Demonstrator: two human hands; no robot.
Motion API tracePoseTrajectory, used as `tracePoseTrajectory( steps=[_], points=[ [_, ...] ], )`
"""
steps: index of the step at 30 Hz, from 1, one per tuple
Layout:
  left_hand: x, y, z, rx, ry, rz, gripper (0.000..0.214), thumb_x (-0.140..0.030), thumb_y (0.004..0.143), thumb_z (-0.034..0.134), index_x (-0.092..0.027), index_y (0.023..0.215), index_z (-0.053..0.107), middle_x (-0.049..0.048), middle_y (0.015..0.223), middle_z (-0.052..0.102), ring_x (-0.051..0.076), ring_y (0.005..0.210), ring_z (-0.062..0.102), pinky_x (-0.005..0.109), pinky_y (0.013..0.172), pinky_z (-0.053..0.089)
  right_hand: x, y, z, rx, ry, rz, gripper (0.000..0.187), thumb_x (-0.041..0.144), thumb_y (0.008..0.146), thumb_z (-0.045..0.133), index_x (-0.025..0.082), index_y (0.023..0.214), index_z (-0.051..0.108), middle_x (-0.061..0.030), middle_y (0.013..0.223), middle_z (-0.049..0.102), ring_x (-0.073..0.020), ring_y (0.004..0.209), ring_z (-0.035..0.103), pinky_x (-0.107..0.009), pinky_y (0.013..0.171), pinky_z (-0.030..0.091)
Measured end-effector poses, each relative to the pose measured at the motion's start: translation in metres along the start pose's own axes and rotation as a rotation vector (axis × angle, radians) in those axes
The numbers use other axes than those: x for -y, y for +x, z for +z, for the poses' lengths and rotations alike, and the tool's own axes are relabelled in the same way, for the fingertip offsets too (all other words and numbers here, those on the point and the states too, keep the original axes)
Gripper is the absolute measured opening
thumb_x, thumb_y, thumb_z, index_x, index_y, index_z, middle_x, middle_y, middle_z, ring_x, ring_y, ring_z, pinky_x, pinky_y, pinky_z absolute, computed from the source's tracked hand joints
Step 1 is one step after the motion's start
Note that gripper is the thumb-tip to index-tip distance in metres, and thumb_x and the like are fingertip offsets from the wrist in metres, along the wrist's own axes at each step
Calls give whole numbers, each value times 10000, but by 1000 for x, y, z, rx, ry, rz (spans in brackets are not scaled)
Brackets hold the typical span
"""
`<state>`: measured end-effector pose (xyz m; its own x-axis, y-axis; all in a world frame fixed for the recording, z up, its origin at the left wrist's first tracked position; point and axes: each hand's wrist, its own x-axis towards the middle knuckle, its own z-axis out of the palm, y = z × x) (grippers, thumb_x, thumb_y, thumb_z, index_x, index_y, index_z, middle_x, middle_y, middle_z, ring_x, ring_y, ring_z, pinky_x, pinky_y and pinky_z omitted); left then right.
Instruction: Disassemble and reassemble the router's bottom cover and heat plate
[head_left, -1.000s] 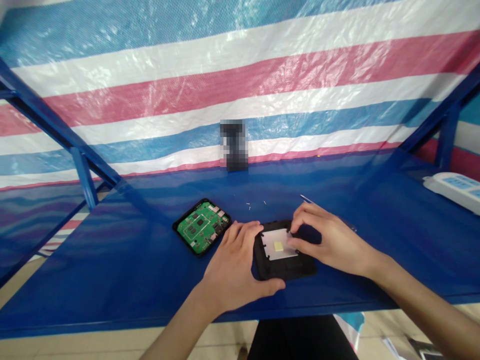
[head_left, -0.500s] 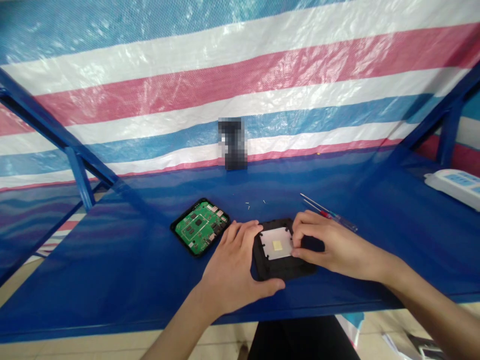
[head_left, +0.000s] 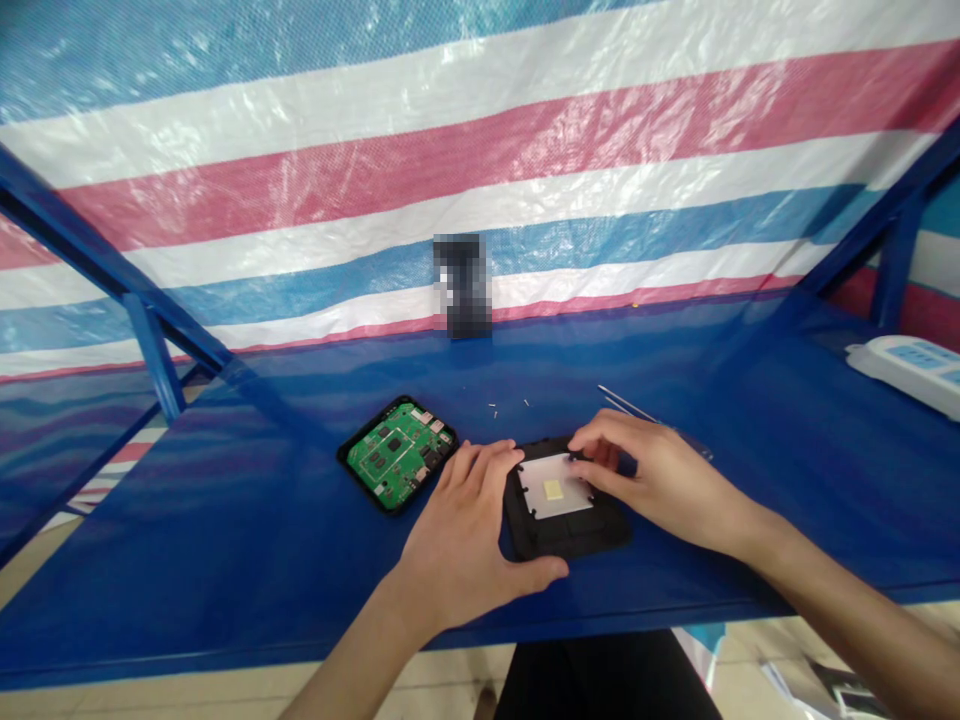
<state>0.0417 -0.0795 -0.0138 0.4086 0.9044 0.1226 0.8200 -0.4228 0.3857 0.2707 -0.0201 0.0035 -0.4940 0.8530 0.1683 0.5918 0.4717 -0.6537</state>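
Note:
A black plastic cover [head_left: 559, 535] lies on the blue table, with a pale metal plate [head_left: 553, 486] carrying a small yellow pad in its middle. My left hand [head_left: 469, 535] grips the cover's left and front edge, thumb along the front. My right hand [head_left: 649, 475] rests on the cover's right side, its fingertips pinched at the plate's upper right corner. To the left lies the other half of the case with a green circuit board [head_left: 397, 463] in it.
A thin screwdriver [head_left: 637, 412] lies behind my right hand, and tiny screws [head_left: 510, 405] are scattered behind the cover. A white power strip [head_left: 907, 370] sits at the far right. A striped tarp backs the table; blue frame bars [head_left: 157, 365] stand at both sides.
My right hand's fingers shifted a little left and up along the plate's right edge to its upper corner. The left hand and cover stayed put.

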Motion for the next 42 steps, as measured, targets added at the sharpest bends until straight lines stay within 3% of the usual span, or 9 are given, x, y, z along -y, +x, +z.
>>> tracePoseTrajectory(
  steps=[3, 7, 10, 13, 16, 19, 30, 36, 42],
  points=[
    [-2, 1, -1, 4, 10, -9, 860, -508, 675, 841, -91, 1327, 466, 204, 1392, 565, 399, 1301, 472, 619, 1128, 379, 1, 3, 9, -90, -73, 12, 98, 225, 839, 714, 210, 781, 636, -2, 776, 635, -139, 625, 604, -274, 611, 490],
    [-2, 1, -1, -2, 8, -3, 838, -491, 680, 837, -100, 1322, 466, 199, 1391, 568, 391, 1300, 479, 605, 1128, 384, 0, 5, 13, -92, -98, -15, 145, 180, 892, 629, 212, 751, 625, -3, 755, 626, -136, 607, 592, -279, 606, 485],
    [-1, 0, 0, -21, 10, 15, 837, -489, 677, 843, -113, 1320, 460, 190, 1374, 576, 383, 1303, 482, 596, 1134, 381, -3, 4, 13, -72, -113, -86, 137, 151, 911, 575, 215, 828, 663, -21, 811, 655, -168, 723, 638, -309, 699, 519],
    [0, 0, 1, -41, 21, 17, 831, -480, 666, 853, -128, 1309, 461, 183, 1358, 582, 379, 1295, 488, 597, 1133, 382, -3, 2, 12, -77, -135, -165, 161, 180, 910, 584, 198, 1038, 680, -76, 1012, 663, -221, 966, 647, -379, 885, 529],
    [0, -1, 1, -39, 21, 13, 819, -469, 667, 852, -139, 1307, 461, 179, 1357, 584, 377, 1291, 493, 600, 1129, 387, -2, -1, 11, 15, -164, -169, 411, 328, 823, 734, 188, 1201, 652, -114, 1174, 595, -278, 1110, 595, -453, 995, 501],
    [0, -1, 1, -39, 6, 6, 816, -457, 666, 854, -140, 1308, 463, 175, 1367, 582, 375, 1301, 491, 598, 1135, 384, 0, -1, 10, 113, -174, -147, 508, 394, 741, 811, 207, 1191, 669, -108, 1197, 555, -298, 1136, 569, -478, 1021, 490],
    [0, -2, 0, -64, -48, -11, 816, -374, 643, 845, -189, 1336, 457, 139, 1368, 591, 376, 1300, 485, 597, 1103, 424, 1, 1, 6, 21, -34, -206, 398, 323, 699, 844, 216, 1050, 689, -69, 1110, 587, -237, 1021, 626, -374, 872, 563],
    [0, -2, -3, -20, -75, -112, 953, -375, 636, 846, -104, 1425, 386, 206, 1411, 532, 397, 1358, 432, 608, 1121, 409, -2, 3, 3, -123, 100, -196, 354, 304, 679, 842, 230, 984, 679, -60, 1080, 574, -224, 968, 641, -353, 798, 582],
    [4, -1, -7, -31, -170, -138, 957, -387, 685, 823, -102, 1468, 351, 225, 1444, 489, 398, 1399, 408, 618, 1147, 360, 2, 15, 2, -114, 286, -173, 344, 245, 630, 861, 184, 905, 664, -73, 1107, 583, -165, 810, 619, -340, 750, 553]
  ],
)
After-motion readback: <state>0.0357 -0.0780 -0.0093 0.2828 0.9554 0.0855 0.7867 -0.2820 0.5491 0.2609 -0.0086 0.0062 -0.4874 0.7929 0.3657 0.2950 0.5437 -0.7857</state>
